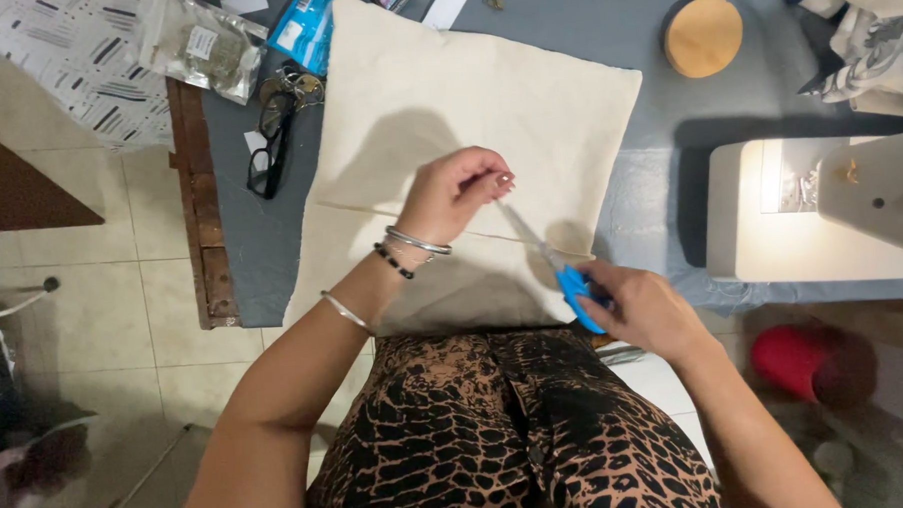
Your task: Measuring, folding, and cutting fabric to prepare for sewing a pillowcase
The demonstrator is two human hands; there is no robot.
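Head view: a pair of blue-handled scissors (560, 270) lies low over a cream fabric panel (467, 113) spread on the bench (656, 87), blades pointing up and left toward a pinch point just above a seam line that crosses the cloth. The right hand (646, 309) has its fingers closed through and around the blue handles; how far the blades are parted cannot be told at this size. The left hand (454, 192), wearing bangles and a beaded bracelet at the wrist, has its thumb and fingers pinched shut on something very fine just beside the blade tips, probably a thread, though it is too thin to see. The risk here seems to be nicking the fabric or the pinching fingertips, since the tips sit so near both; a slack pull on the thread would bring the cut down into the weave. Farther out, black-framed glasses (268, 155) rest at the cloth's left edge, plastic packets (199, 42) beyond them, a round wooden lid (702, 37) at the top right, and a white sewing machine (820, 211) on the right.
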